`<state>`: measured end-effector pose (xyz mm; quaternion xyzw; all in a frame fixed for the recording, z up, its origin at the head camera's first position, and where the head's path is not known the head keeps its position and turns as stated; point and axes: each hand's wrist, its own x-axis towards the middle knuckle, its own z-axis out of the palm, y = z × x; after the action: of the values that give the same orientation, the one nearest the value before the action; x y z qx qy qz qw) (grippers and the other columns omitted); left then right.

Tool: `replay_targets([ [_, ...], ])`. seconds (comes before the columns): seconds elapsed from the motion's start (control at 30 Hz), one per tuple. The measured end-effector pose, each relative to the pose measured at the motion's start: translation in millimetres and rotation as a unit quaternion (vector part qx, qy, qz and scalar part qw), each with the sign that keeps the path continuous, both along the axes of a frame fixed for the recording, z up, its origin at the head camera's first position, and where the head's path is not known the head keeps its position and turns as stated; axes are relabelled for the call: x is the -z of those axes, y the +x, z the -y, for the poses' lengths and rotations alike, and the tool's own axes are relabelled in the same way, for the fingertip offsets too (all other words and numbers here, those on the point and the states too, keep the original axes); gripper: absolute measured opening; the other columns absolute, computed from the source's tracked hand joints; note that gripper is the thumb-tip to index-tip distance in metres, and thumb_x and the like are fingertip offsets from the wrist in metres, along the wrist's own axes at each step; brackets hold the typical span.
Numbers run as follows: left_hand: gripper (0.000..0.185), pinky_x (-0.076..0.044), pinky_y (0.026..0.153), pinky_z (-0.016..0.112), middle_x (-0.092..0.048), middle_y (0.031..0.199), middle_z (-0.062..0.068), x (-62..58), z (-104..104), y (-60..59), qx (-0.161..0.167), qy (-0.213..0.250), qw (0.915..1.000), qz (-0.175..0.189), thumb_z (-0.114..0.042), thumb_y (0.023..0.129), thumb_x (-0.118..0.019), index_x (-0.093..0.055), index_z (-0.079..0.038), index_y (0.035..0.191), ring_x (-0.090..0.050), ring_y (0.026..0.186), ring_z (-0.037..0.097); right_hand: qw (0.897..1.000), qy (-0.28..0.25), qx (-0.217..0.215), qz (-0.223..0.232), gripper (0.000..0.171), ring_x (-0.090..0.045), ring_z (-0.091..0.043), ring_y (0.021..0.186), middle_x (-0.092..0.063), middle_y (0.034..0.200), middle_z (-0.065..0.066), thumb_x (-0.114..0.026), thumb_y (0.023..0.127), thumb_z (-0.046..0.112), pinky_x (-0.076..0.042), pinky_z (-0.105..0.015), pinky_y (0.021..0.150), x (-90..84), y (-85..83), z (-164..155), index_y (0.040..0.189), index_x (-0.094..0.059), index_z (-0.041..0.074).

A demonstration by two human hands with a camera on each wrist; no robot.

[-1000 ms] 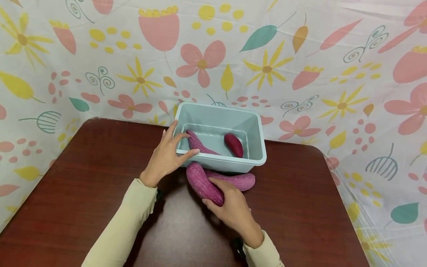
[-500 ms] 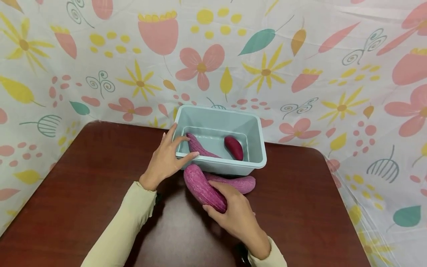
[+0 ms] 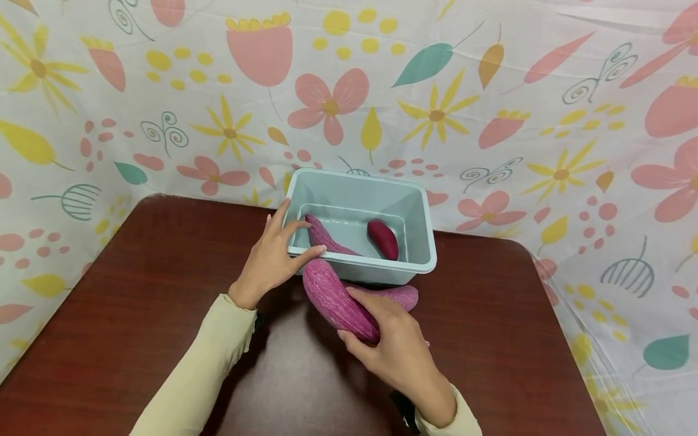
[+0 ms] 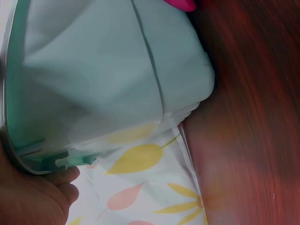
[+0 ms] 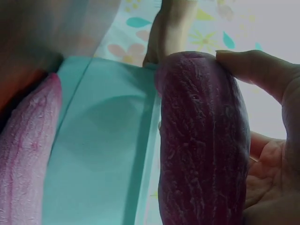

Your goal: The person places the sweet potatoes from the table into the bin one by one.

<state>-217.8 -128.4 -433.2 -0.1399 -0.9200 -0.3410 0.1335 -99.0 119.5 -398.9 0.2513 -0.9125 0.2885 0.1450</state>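
Observation:
My right hand (image 3: 400,348) grips a thick striped purple eggplant (image 3: 335,300) tilted in front of the light blue plastic bin (image 3: 376,264). In the right wrist view the eggplant (image 5: 204,140) fills the space beside the thumb. My left hand (image 3: 267,260) holds the bin's left front corner, its thumb on the front rim; the left wrist view shows fingertips (image 4: 68,180) curled at the rim. A second eggplant (image 3: 403,297) lies on the table against the bin's front, partly hidden by the right hand. Inside the bin are a slim purple eggplant (image 3: 327,238) and a smooth dark red oval piece (image 3: 383,239).
The bin stands at the back of a dark brown wooden table (image 3: 480,339). Right behind it hangs a white cloth (image 3: 376,85) printed with flowers and leaves, which also runs down both sides.
My right hand has shifted a little to the right, and the eggplant's far end has risen slightly towards the bin's front rim. The left hand keeps its place on the bin.

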Motion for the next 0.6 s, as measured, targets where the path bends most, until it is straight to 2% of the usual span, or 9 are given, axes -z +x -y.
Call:
replay_targets([
  [0.2, 0.056, -0.017, 0.127, 0.058, -0.020, 0.168, 0.017, 1.1, 0, -2.4, 0.002, -0.008, 0.9998, -0.017, -0.055, 0.087, -0.073, -0.065, -0.014, 0.124, -0.024, 0.155, 0.038, 1.000, -0.011, -0.002, -0.013, 0.064, -0.068, -0.011, 0.107, -0.071, 0.121, 0.003, -0.088, 0.076, 0.029, -0.061, -0.034, 0.086, -9.6, -2.6, -2, 0.134, -0.064, 0.021],
  [0.4, 0.049, -0.018, 0.127, 0.059, -0.017, 0.168, 0.017, 1.1, 3, -2.0, 0.006, -0.019, 0.9998, 0.001, -0.041, 0.091, -0.073, -0.063, -0.013, 0.130, -0.029, 0.153, 0.039, 0.999, -0.021, 0.000, -0.027, 0.062, -0.068, -0.015, 0.106, -0.072, 0.120, 0.001, -0.088, 0.077, 0.028, -0.060, -0.038, 0.085, -13.8, -12.6, -2, 0.134, -0.064, 0.020],
  [0.6, 0.053, -0.020, 0.127, 0.058, -0.018, 0.169, 0.015, 1.9, 1, -1.3, 0.007, -0.001, 1.0000, -0.002, -0.053, 0.089, -0.072, -0.064, -0.015, 0.126, -0.025, 0.155, 0.038, 0.999, -0.038, 0.021, -0.012, 0.062, -0.069, -0.019, 0.107, -0.071, 0.123, -0.004, -0.086, 0.079, 0.026, -0.060, -0.042, 0.085, -18.0, -27.0, -10, 0.136, -0.063, 0.017],
])
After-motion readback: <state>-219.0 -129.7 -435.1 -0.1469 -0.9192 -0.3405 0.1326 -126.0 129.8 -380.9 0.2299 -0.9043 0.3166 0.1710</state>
